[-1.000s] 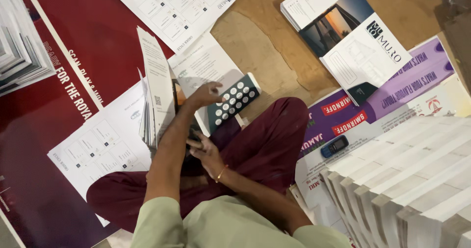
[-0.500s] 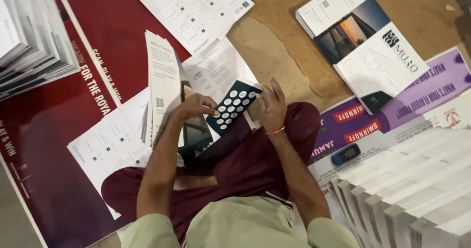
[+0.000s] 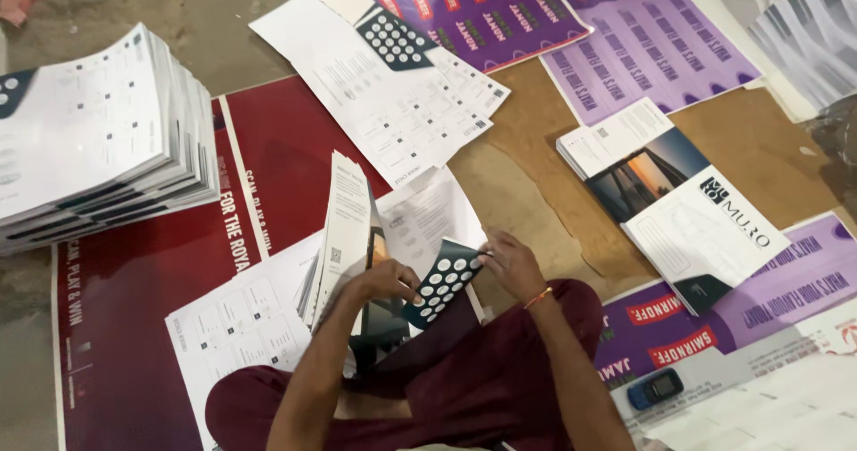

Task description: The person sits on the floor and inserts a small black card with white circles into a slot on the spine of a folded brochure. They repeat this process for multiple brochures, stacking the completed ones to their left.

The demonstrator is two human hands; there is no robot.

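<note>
- Printed sheet [image 3: 444, 281], dark flap with white dots: we judge it light, thin and floppy, easily creased; best pinched at an edge or along a fold.
- Our left hand [image 3: 386, 283] is closed on the flap's near-left edge; our right hand [image 3: 511, 263] pinches its far-right corner. The sheet spans between both grips, above our lap.
- Folded sheets [image 3: 344, 232] stand upright just left of the left hand.
- Stack of sheets [image 3: 89, 138] lies well apart at the floor's left edge.
- Red poster [image 3: 152, 272] lies beneath, purple posters [image 3: 571, 22] toward the far edge, a booklet [image 3: 678, 201] to the right.
- Small blue phone [image 3: 654, 388] lies near the right knee.
</note>
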